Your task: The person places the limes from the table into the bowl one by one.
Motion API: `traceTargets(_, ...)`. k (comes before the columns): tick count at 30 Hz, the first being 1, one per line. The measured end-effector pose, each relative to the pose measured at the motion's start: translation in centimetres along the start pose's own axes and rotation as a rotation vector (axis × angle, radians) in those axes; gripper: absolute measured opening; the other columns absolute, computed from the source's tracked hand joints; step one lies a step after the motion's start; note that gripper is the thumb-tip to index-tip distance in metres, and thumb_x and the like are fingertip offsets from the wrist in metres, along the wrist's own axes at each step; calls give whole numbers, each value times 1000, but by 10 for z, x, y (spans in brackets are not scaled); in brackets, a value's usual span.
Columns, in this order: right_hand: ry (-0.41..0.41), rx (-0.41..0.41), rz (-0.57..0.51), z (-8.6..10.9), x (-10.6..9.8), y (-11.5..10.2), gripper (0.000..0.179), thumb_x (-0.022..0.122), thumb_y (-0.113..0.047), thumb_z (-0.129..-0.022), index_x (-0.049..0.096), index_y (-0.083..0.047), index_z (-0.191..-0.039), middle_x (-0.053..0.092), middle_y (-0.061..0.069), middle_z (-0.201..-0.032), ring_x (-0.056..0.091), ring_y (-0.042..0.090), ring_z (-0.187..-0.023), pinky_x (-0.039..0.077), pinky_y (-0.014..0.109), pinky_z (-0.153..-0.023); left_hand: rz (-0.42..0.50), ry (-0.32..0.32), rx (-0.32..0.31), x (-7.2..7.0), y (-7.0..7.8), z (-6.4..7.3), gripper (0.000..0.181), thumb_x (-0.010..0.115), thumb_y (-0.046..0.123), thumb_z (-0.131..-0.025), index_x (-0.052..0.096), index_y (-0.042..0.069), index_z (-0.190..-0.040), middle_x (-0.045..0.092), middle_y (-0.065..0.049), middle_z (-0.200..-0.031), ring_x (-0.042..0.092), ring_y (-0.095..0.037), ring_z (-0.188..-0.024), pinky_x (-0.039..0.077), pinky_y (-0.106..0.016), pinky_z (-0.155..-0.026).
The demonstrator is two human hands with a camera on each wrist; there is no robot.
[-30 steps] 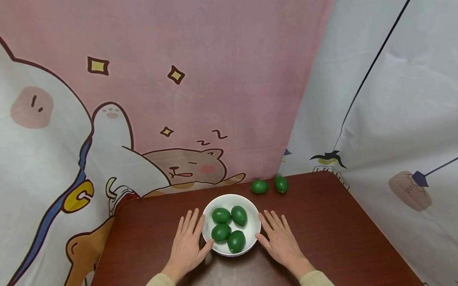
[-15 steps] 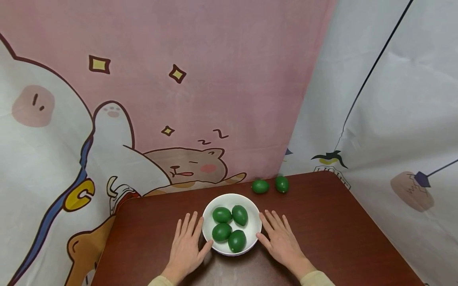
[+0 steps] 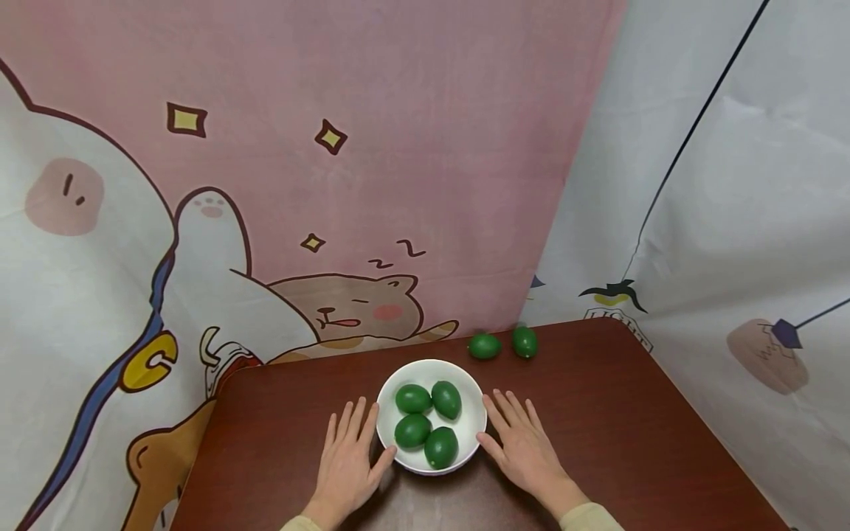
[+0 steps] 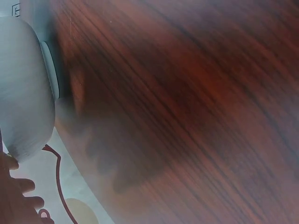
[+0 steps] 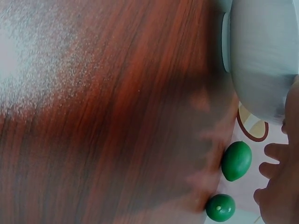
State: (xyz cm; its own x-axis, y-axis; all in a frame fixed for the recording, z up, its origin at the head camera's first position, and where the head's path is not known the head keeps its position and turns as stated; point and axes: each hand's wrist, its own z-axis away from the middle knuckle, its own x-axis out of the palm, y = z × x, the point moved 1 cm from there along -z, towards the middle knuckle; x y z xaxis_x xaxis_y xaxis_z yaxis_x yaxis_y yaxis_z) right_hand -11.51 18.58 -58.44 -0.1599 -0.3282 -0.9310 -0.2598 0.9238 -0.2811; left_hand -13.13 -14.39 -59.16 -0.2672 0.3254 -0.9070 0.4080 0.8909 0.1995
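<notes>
A white bowl (image 3: 470, 422) stands on the table between my two hands, with several green limes (image 3: 413, 399) lying in it. My left hand (image 3: 347, 464) is beside the bowl's left side, fingers straight and spread, thumb tip right at the rim. On the other side my right hand (image 3: 527, 453) mirrors it, its fingertips and thumb close against the bowl's wall. From the left wrist the bowl's outer wall (image 4: 25, 84) shows, with fingertips (image 4: 33, 202) below it. In the right wrist view, fingers (image 5: 276, 153) extend past the bowl's side (image 5: 266, 56).
Two more limes lie near the table's back edge, right of the bowl: one on its side (image 3: 485, 346), the other (image 3: 524, 342) further right. The dark red-brown wooden table (image 3: 631, 428) meets a cartoon-printed cloth (image 3: 432, 147) behind it.
My left hand has eased very slightly outward from the bowl's left side. The right hand, bowl and limes hold their places, while the head view shifts a little.
</notes>
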Motion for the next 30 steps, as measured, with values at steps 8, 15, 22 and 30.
traceTargets(8, 11, -1, -26, 1, -3, -1, 67, 63, -46, -100, 49, -8, -154, 45, 19, -158, 37, 42, -149, 20, 62, -121, 18, -2, -17, 2, 1, 3, 79, 59, 61, -96, 47, 12, -156, 42, -18, -161, 37, -42, -149, 27, -65, -117)
traceTargets(15, 22, 6, -31, 3, -3, 5, 67, 63, -46, -100, 50, -7, -153, 46, 19, -158, 38, 41, -149, 21, 62, -121, 43, -23, -63, 3, 1, 3, 80, 61, 61, -95, 45, 15, -158, 42, -17, -161, 34, -43, -150, 26, -66, -117)
traceTargets(22, 33, 12, -29, 4, -4, 10, 67, 64, -46, -100, 51, -6, -152, 46, 18, -158, 38, 41, -148, 22, 63, -120, 53, -50, -94, 3, 1, 4, 80, 61, 62, -95, 42, 19, -160, 38, -14, -164, 31, -42, -152, 25, -67, -117)
traceTargets(30, 27, 17, -42, 3, -5, 17, 65, 65, -43, -100, 52, -3, -150, 46, 20, -157, 38, 43, -148, 24, 64, -119, 46, -75, -106, 3, 2, 4, 81, 59, 65, -95, 41, 21, -160, 37, -12, -165, 30, -41, -153, 25, -67, -118)
